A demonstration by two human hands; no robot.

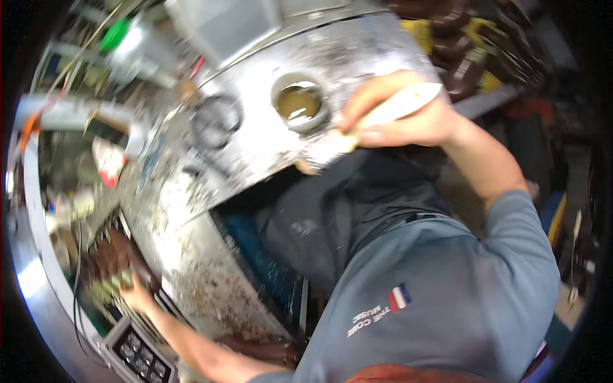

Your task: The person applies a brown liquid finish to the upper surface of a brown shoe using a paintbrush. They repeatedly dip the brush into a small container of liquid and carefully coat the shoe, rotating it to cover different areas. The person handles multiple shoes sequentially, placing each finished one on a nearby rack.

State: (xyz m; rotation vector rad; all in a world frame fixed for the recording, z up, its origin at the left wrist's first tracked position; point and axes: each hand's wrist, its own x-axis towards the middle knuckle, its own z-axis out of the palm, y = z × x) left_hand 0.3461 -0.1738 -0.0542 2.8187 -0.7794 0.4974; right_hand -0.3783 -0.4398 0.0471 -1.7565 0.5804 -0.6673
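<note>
In my right hand (408, 118), closed at the upper right of the bench, is a brush (402, 105) with a broad pale handle. Its yellowish bristle end points down and left, near the bench's front edge. Just left of that hand stands a round, pale-rimmed pot (299, 102) holding yellow-brown liquid. Far to the lower left, my left hand (137, 295) reaches to a rack of curved brown and olive-green pieces (113, 288). Thumb and fingers look apart at the edge of an olive-green piece; motion blur hides whether they touch it.
The metal bench (255, 150) is stained and crusted. On it lies a dark ring-shaped object (217, 121), left of the pot. A translucent container (227, 29) stands at the back. Glossy brown pieces (456, 48) are piled far right. A lamp-like box (139, 351) sits beside my left forearm.
</note>
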